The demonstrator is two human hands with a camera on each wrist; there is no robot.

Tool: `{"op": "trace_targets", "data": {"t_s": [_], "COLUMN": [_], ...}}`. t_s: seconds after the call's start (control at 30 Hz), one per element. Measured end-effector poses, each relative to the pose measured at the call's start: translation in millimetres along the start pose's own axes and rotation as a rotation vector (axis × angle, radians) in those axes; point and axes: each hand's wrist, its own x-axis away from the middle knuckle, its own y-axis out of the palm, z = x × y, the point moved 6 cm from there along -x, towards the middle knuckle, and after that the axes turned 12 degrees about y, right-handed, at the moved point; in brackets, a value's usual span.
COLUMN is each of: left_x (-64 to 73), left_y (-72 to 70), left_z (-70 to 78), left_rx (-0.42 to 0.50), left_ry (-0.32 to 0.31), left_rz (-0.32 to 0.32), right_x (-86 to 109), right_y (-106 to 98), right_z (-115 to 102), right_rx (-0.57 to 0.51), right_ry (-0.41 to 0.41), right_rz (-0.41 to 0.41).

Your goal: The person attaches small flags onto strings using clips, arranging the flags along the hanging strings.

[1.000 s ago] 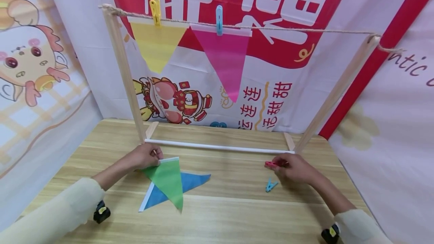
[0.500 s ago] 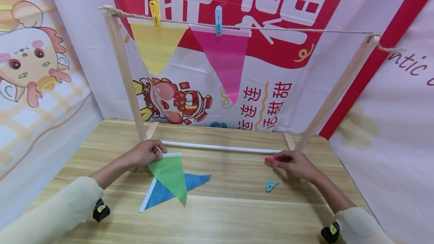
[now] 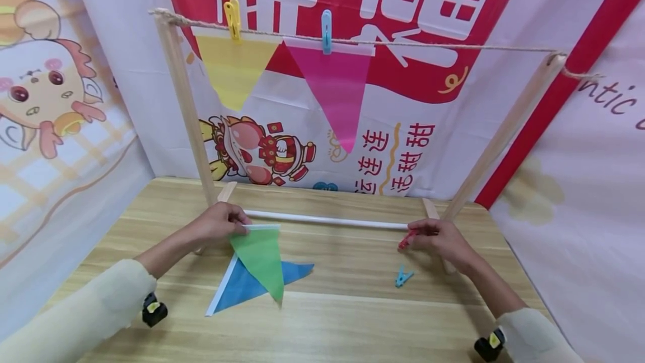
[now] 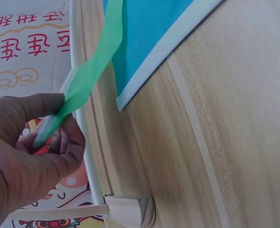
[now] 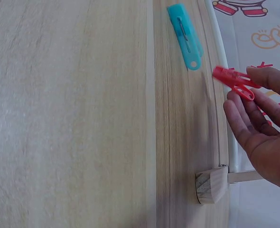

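Observation:
My left hand (image 3: 220, 224) pinches the white-edged top of a green triangular pennant (image 3: 262, 259), which hangs point down in front of the left post. Under it on the table lies a blue pennant (image 3: 242, 289), partly covered by the green one in the head view. Near the foot of the right post, my right hand (image 3: 440, 242) holds a red clothespin (image 5: 235, 80) between thumb and fingers. A light blue clothespin (image 3: 402, 277) lies on the table just below that hand. In the left wrist view the green pennant (image 4: 90, 76) bends away from the thumb.
A twine line (image 3: 428, 45) runs between two wooden posts (image 3: 183, 105). From it hang a yellow pennant (image 3: 237, 69) with a yellow clothespin (image 3: 232, 18) and a pink pennant (image 3: 335, 85) with a blue clothespin (image 3: 326, 32). A white rod (image 3: 322, 219) joins the posts low down.
My left hand has lifted the green pennant slightly up and to the right. My right hand has shifted a little to the right, and the red clothespin in it has turned to slant downward.

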Motion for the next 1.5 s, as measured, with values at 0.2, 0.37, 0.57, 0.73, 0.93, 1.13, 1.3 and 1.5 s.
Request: {"op": "trace_targets", "data": {"t_s": [0.2, 0.37, 0.57, 0.73, 0.93, 1.13, 1.3, 1.5], "left_x": [-2.9, -6.9, -13.0, -19.0, -26.4, -30.2, -35.1, -41.9], "left_y": [0.9, 1.0, 1.7, 5.2, 11.2, 13.8, 16.3, 20.3], "left_z": [7.6, 16.7, 29.9, 44.9, 59.6, 68.7, 82.5, 92.0], "left_rx": [0.022, 0.088, 0.103, 0.121, 0.165, 0.193, 0.253, 0.308], "left_ry": [0.022, 0.034, 0.062, 0.070, 0.081, 0.065, 0.105, 0.132], "left_rz": [0.050, 0.096, 0.138, 0.143, 0.153, 0.174, 0.153, 0.131], "right_x": [-1.1, -0.5, -1.1, 0.1, 1.3, -1.5, -1.2, 0.8], "right_y": [2.9, 0.0, -4.0, -5.1, -4.5, -4.5, -6.4, -11.3], "right_z": [2.8, 2.1, -3.3, -5.1, -8.7, -20.1, -30.2, -38.8], "right_rx": [-0.154, -0.269, -0.302, -0.307, -0.293, -0.313, -0.375, -0.416], "right_ry": [0.025, 0.077, 0.071, 0.083, 0.083, 0.028, 0.011, -0.001], "right_rz": [-0.024, -0.020, 0.004, 0.011, -0.002, -0.015, -0.036, -0.044]}}
